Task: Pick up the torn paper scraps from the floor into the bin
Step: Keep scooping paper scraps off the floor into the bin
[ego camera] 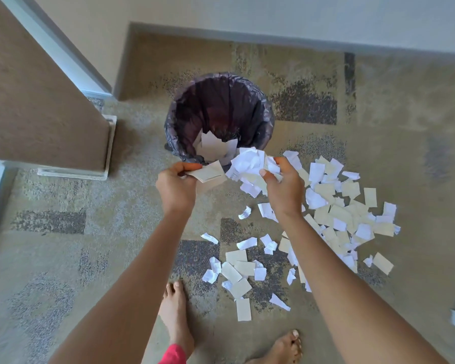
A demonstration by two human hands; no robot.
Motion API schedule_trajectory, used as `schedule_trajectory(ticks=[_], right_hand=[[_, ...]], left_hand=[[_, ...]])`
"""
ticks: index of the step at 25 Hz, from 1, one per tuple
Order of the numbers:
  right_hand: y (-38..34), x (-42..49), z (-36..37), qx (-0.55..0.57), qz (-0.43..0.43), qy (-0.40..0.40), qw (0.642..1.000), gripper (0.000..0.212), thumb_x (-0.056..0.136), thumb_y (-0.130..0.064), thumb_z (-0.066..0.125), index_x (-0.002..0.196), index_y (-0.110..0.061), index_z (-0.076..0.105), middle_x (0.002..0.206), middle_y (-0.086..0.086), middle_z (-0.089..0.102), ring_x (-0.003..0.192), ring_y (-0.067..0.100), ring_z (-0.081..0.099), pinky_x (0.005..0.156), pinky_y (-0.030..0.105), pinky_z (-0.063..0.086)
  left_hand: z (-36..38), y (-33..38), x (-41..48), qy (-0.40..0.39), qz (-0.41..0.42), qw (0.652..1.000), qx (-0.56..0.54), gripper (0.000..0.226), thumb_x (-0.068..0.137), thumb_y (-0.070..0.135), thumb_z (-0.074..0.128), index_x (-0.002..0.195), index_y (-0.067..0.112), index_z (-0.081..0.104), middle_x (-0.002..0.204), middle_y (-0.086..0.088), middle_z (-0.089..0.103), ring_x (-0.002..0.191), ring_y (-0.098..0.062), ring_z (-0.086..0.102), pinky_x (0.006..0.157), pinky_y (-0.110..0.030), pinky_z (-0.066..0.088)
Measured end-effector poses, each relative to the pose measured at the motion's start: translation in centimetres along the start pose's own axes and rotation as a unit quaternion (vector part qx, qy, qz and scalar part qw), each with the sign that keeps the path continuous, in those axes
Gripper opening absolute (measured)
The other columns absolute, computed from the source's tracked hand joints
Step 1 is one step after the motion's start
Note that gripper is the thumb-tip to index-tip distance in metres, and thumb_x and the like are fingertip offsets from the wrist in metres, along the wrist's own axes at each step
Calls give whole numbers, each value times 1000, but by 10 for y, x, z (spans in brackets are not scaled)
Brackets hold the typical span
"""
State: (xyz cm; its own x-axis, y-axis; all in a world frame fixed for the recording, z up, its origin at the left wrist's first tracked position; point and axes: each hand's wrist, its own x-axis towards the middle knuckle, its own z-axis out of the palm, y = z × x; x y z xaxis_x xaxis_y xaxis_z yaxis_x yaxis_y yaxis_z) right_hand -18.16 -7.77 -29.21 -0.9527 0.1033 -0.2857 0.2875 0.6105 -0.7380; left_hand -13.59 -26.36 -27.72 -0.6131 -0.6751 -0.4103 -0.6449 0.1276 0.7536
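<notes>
Bin: a round waste bin [174,122] lined with a dark purple-black plastic bag stands on the carpet at 12 o'clock from the hands, mouth facing up.
Inside the bin: white and cream paper pieces [216,149] lie at the bottom, toward its 6 o'clock side.
Left hand: the left hand [175,186] is at the bin's 6 o'clock rim. Thumb and curled fingers pinch a flat cream torn scrap [210,173], which sticks out toward 3 o'clock.
Right hand: the right hand [284,185] is at 3 o'clock of the left one and apart from it. Its fingers curl round a crumpled bundle of white and cream scraps [250,161] beside the bin's 5 o'clock edge (a few pieces hang loose below the palm).
Floor scraps: a wide heap of white and cream torn paper [339,214] lies at 4 o'clock from the bin, partly hidden by the right forearm. A smaller cluster of scraps [237,274] lies at 6 o'clock.
Floor: mottled beige-and-grey carpet [90,245].
Feet: two bare feet [175,311], at 6 o'clock of the view, near the smaller cluster.
Panel: a brown textured panel [37,101] at 10 o'clock.
</notes>
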Motion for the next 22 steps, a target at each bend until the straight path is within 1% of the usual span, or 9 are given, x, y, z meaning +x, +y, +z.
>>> schedule_trajectory(ticks=[2,5,8,12,13,16,18,19,22], right_hand=[[-24,10,1,24,-5,9,1000,19,89,-21,64,108,-19,62,102,0,67,92,19,57,71,27,38],[-54,28,9,52,1,14,999,15,88,-18,65,102,-20,62,89,-4,64,83,19,57,64,24,37],[-72,49,26,28,20,19,999,11,87,-18,64,97,-19,59,87,-1,61,78,22,56,55,24,34],[-81,71,54,1,71,20,997,13,85,-21,62,97,-23,55,101,8,62,85,29,59,64,31,44],[-82,74,61,-5,81,17,997,16,86,-20,61,100,-22,56,105,10,61,87,31,58,67,32,44],[-85,79,75,-24,108,2,994,27,86,-19,62,112,-21,55,116,14,53,101,34,52,74,31,39],[-86,81,79,-13,130,-4,991,30,83,-17,63,112,-25,55,120,13,48,108,34,48,78,29,37],[-87,81,80,-1,137,-8,991,32,82,-16,62,110,-27,56,120,13,46,108,34,49,79,28,38],[-85,78,80,15,134,-20,991,38,78,-18,66,112,-32,57,121,11,42,106,35,50,87,31,43]], left_hand=[[-2,20,15,11,13,1000,-5,31,80,-7,56,88,16,76,78,4,68,69,-5,60,56,-15,48],[-1,41,43,27,20,999,-5,27,82,-4,59,89,16,76,83,1,69,79,-14,64,63,-25,55],[4,51,69,29,22,999,-3,22,83,0,64,90,17,75,84,2,68,77,-12,64,61,-18,51],[17,52,89,21,19,1000,12,15,87,5,66,92,17,74,86,2,67,65,-1,57,53,-6,42],[19,51,93,16,19,1000,17,15,87,7,65,91,18,73,87,2,68,66,-2,58,54,-7,43],[27,48,100,-16,35,999,37,15,85,11,68,95,20,72,93,2,70,80,-10,63,69,-17,49],[30,45,100,-46,53,996,56,20,84,14,72,103,18,70,95,5,68,82,-7,60,69,-13,46],[31,43,100,-59,59,995,56,24,82,15,73,106,16,68,95,4,68,82,-7,60,70,-13,48],[35,34,101,-73,67,994,42,33,78,17,78,109,14,67,98,-3,70,91,-12,66,85,-27,55]])
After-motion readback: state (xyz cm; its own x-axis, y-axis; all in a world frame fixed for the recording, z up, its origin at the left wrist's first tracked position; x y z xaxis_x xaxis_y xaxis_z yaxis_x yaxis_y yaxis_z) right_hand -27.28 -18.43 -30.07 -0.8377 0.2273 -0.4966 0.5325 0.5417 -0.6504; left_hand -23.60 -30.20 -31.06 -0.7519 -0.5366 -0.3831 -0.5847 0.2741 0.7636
